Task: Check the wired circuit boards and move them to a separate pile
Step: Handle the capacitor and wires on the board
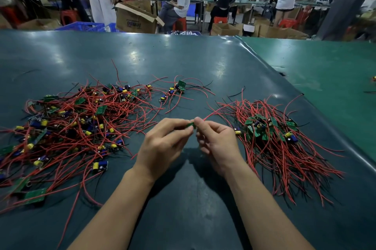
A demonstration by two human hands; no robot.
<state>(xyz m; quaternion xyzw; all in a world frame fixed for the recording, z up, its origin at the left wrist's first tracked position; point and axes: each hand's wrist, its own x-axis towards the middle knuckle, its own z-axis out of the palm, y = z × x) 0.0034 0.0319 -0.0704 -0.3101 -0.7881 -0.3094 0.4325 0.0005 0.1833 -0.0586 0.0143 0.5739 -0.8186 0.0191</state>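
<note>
dark teal surface (183,62): big tangled pile (77,123) of red-wired boards left; smaller pile (274,137) right; few stray boards (175,90) between, farther back.

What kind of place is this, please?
Most likely an electronics assembly workshop. Two heaps of wired circuit boards lie on a green work table, both hands pinch one small board, and behind are other workers at benches with cardboard boxes.

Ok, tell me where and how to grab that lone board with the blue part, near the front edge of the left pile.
Pinch the blue-and-yellow board by its two long edges, coming straight down from above with the left hand. It lies at the pile's fringe with its bulky parts facing up, so the sides look clear. Avoid lifting by the red wires; they run back into the left pile and may drag others along.
</note>
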